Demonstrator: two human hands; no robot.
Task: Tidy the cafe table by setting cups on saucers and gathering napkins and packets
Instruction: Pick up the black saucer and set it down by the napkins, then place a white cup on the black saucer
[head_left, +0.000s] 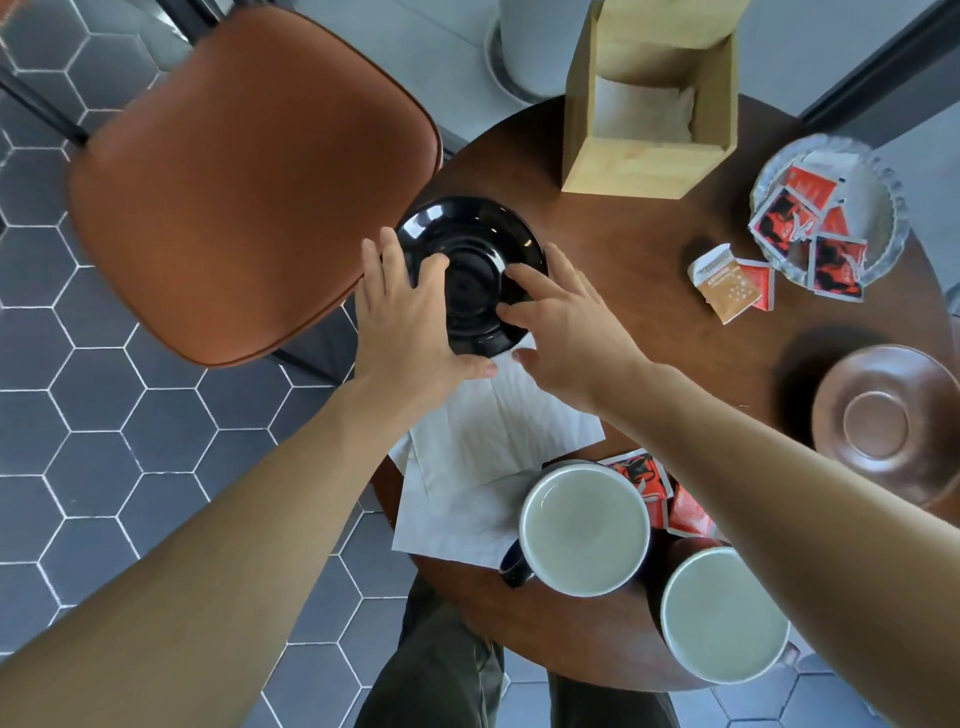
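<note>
A black saucer (470, 244) sits at the left edge of the round wooden table (613, 270). My left hand (402, 317) grips its left rim and my right hand (563, 325) grips its right rim, fingers over the top. White napkins (483, 467) lie just below the saucer, partly over the table edge. Two cups with pale insides stand near me: one with a dark handle (584, 527) and one further right (724, 616). A brown saucer (888, 423) rests at the right. Red packets (660, 493) lie behind the cups.
A wooden napkin holder (649, 150) stands at the back of the table. At the far right, a glass dish (878, 208) holds several red and black packets; two loose packets (732, 283) lie beside it. A brown chair (249, 192) is close on the left.
</note>
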